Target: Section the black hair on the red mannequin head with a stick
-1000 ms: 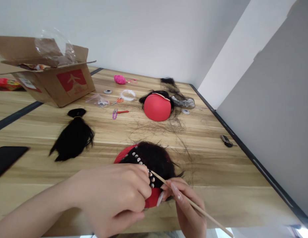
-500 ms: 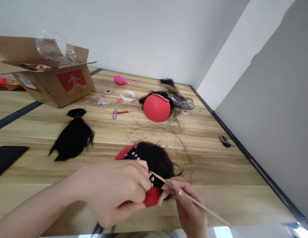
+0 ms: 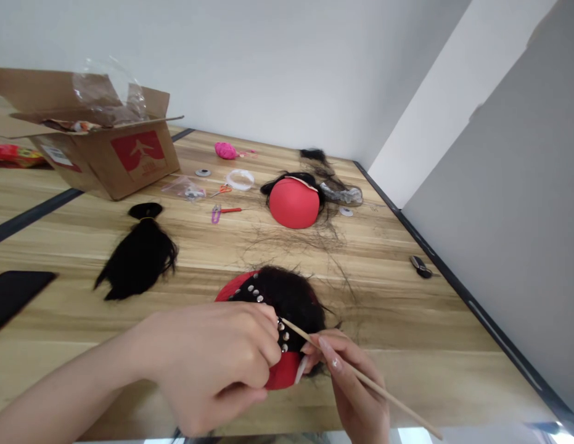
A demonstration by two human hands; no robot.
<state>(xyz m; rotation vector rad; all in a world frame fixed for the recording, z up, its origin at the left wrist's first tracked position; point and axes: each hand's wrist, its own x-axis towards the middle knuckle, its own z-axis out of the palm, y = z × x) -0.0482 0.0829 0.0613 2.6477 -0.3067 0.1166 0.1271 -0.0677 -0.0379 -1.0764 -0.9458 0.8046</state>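
Clamped left grip (image 3: 213, 364) on dome (image 3: 281, 376), pinched stick (image 3: 383, 394) in right grip (image 3: 356, 401), tip at pinned hair (image 3: 291, 299). Looked mid-threading; needed steady aim.

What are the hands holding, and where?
The right hand pinches a thin wooden stick near its front tip; the left hand grips the hair-covered red dome at its near edge.

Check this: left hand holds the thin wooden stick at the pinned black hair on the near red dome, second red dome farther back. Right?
Wrong hand. The head view shows the right hand holding the thin wooden stick at the pinned black hair on the near red dome; the left hand clasps that dome. The second red dome is farther back.
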